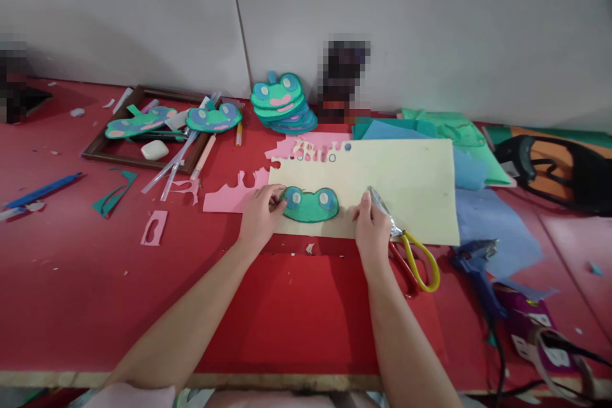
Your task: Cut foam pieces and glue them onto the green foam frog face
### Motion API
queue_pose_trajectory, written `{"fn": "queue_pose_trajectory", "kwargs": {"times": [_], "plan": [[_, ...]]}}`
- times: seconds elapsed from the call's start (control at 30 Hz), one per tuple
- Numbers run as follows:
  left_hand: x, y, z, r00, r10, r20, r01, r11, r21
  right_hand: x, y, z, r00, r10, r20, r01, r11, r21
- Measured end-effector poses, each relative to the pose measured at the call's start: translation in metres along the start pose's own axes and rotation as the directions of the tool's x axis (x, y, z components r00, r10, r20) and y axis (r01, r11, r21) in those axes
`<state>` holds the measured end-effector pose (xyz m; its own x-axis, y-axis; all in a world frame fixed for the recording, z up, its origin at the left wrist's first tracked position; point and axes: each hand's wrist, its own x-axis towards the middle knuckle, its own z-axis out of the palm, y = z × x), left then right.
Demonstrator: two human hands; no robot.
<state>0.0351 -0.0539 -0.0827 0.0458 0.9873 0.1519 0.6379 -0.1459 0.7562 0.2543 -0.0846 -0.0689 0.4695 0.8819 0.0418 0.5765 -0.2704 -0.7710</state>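
A green paper frog face with blue eye patches and pale pupils lies over a cream sheet. My left hand is closed at its left edge, thumb and fingers pinching the paper. To the right, my right hand rests low over the cream sheet with its fingers curled together. Whatever they may hold is too small or hidden to make out. Scissors with one yellow and one red handle lie right beside that hand, the blades partly behind it.
Stacked frog faces stand by the wall. Left of them, a brown frame tray holds more faces and tools. Pink scraps lie left of the sheet. A blue glue gun, purple box and black strap-like object are at right.
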Motion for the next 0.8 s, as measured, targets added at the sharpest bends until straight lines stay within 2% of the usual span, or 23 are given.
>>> {"fn": "queue_pose_trajectory", "kwargs": {"times": [0.1, 0.3, 0.47, 0.6, 0.8], "plan": [[0.001, -0.001, 0.000, 1.000, -0.007, 0.006, 0.007, 1.000, -0.002, 0.001, 0.000, 0.000, 0.999, -0.030, -0.012, 0.030, 1.000, -0.004], [0.001, -0.002, 0.001, 1.000, -0.001, 0.006, 0.001, 1.000, -0.003, 0.000, 0.001, -0.001, 0.999, -0.025, 0.046, 0.026, 0.999, -0.020], [0.001, -0.002, 0.001, 1.000, -0.008, 0.000, 0.008, 1.000, 0.024, -0.009, 0.005, -0.005, 0.992, -0.118, -0.034, 0.116, 0.992, -0.043], [0.001, -0.002, 0.001, 1.000, 0.000, 0.001, 0.000, 1.000, -0.002, -0.019, 0.010, -0.003, 0.986, -0.163, 0.041, 0.163, 0.987, -0.001], [0.000, -0.002, 0.001, 1.000, -0.006, 0.004, 0.006, 1.000, -0.011, -0.027, 0.008, 0.004, 0.980, -0.189, 0.068, 0.194, 0.978, -0.080]]}}
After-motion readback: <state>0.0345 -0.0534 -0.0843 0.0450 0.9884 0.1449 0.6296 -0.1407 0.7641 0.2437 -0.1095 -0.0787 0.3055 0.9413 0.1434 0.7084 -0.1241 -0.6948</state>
